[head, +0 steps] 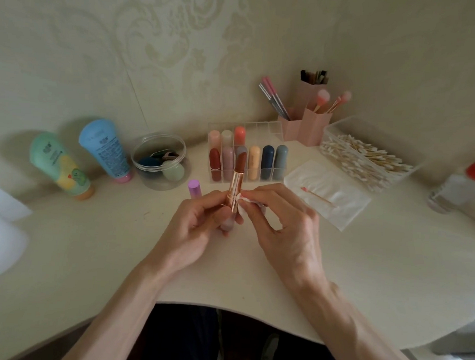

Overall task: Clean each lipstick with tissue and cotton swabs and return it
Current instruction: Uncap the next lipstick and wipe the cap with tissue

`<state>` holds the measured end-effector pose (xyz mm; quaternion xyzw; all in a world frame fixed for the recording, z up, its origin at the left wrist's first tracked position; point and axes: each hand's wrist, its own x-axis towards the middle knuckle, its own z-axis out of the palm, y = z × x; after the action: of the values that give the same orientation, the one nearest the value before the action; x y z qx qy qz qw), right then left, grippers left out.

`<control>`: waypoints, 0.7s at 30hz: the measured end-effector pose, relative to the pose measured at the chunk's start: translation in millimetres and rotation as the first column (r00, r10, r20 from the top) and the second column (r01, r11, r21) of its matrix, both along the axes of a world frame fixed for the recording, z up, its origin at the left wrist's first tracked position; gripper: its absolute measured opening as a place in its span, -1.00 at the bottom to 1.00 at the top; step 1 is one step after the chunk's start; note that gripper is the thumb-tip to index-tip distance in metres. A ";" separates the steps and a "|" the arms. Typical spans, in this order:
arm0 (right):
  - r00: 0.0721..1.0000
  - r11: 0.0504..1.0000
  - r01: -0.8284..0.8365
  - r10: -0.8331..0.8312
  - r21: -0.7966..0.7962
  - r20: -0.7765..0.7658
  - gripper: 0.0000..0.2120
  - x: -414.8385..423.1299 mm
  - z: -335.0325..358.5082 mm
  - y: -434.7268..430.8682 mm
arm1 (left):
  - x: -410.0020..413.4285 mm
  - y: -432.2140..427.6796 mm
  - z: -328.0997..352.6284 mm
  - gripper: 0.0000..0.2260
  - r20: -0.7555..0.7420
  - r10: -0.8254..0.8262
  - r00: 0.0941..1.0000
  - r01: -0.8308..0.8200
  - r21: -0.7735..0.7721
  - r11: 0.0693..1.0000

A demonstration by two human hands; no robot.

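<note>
My left hand (201, 224) holds an open lipstick (237, 179) upright over the middle of the desk; it has a rose-gold tube and a brown bullet twisted out. My right hand (281, 218) pinches a small folded white tissue (242, 203) against the right side of the tube. A lilac cap (194, 188) stands on the desk just left of my left hand. Behind the lipstick is a clear organizer (272, 129) with several capped lipsticks. A used cotton swab (316, 195) with a pink tip lies on a white tissue sheet (329, 193).
A clear box of cotton swabs (366, 159) sits at the right rear, pink brush holders (308, 125) behind it. A round jar of sponges (160, 162) and two tubes (103, 148) lie left. A red-capped bottle (461, 186) stands far right.
</note>
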<state>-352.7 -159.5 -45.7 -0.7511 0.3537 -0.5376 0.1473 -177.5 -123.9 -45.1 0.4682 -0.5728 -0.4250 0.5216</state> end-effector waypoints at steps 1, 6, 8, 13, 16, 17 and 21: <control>1.000 1.000 0.001 -0.001 -0.013 -0.009 -0.92 -0.3 -1.2 -0.8 | 0.1 0.0 0.0 -0.82 -0.008 -0.001 1.000 0.001 0.000 1.000; 0.998 0.999 0.006 -0.008 -0.031 -0.060 -0.91 -3.4 -3.5 -6.9 | -1.5 -1.1 1.4 -0.81 -0.012 0.002 1.000 -0.001 0.032 0.999; 0.998 0.999 0.044 -0.045 -0.032 -0.034 -0.93 -4.3 -2.2 -7.3 | -2.3 -2.4 1.0 -0.81 -0.042 0.049 0.998 -0.047 0.041 0.998; 0.991 0.991 0.135 -0.135 0.016 0.025 -0.95 -11.5 -0.6 -10.4 | -6.1 -3.6 4.0 -0.82 -0.074 0.140 0.987 -0.138 0.032 0.990; 0.979 0.978 0.196 -0.199 0.077 0.033 -0.96 -17.1 1.4 -13.8 | -12.8 -9.2 7.5 -0.80 -0.112 0.222 0.969 -0.216 0.058 0.975; 0.976 0.973 0.211 -0.215 0.096 0.031 -0.96 -18.4 2.2 -14.8 | -15.2 -12.2 8.7 -0.79 -0.121 0.252 0.960 -0.246 0.065 0.967; 0.969 0.956 0.246 -0.243 0.163 -0.033 -0.93 -23.2 0.6 -18.5 | -25.7 -28.3 9.8 -0.80 0.045 0.340 0.939 -0.341 0.006 0.940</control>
<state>-376.0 -178.0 -45.1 -0.6902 0.4882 -0.5157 0.1393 -203.2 -152.2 -35.3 0.5728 -0.4914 -0.3220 0.5716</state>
